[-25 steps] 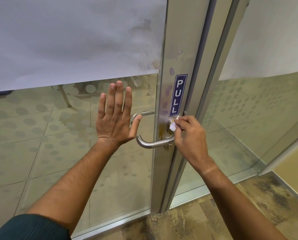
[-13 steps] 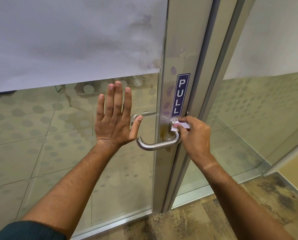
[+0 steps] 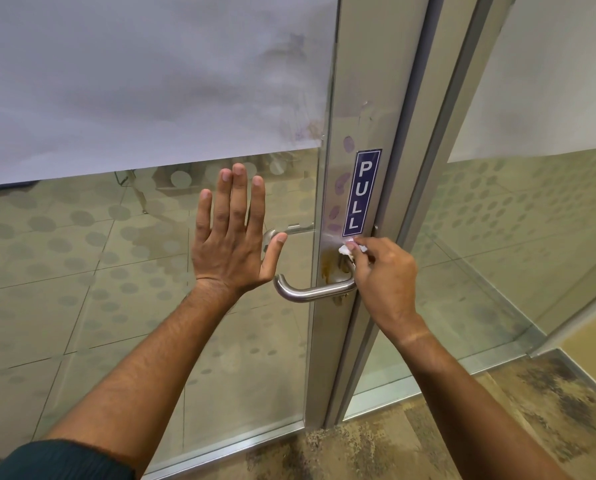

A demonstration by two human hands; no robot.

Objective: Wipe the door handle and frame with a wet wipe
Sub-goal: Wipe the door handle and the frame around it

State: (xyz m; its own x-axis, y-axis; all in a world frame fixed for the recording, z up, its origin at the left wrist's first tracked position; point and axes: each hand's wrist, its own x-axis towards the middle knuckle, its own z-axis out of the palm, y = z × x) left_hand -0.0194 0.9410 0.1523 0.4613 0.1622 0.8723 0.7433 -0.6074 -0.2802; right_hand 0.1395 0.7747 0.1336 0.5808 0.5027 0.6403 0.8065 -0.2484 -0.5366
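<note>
A brushed-metal lever door handle (image 3: 310,292) juts left from the metal door frame (image 3: 366,98), which carries brownish stains beside the handle's base. My right hand (image 3: 383,275) pinches a small white wet wipe (image 3: 350,248) against the frame just above the handle's base, under a blue PULL sticker (image 3: 362,192). My left hand (image 3: 230,240) lies flat with fingers spread on the glass door pane (image 3: 82,271), just left of the handle, its thumb near a second handle seen through the glass.
Frosted film covers the upper door glass (image 3: 151,81). A fixed glass panel (image 3: 532,237) with its own metal post stands to the right. Worn patterned carpet (image 3: 463,427) lies below; tiled floor shows through the glass.
My right hand has slid the wipe slightly left and up on the frame, toward the bottom of the PULL sticker. The left hand has stayed flat on the glass.
</note>
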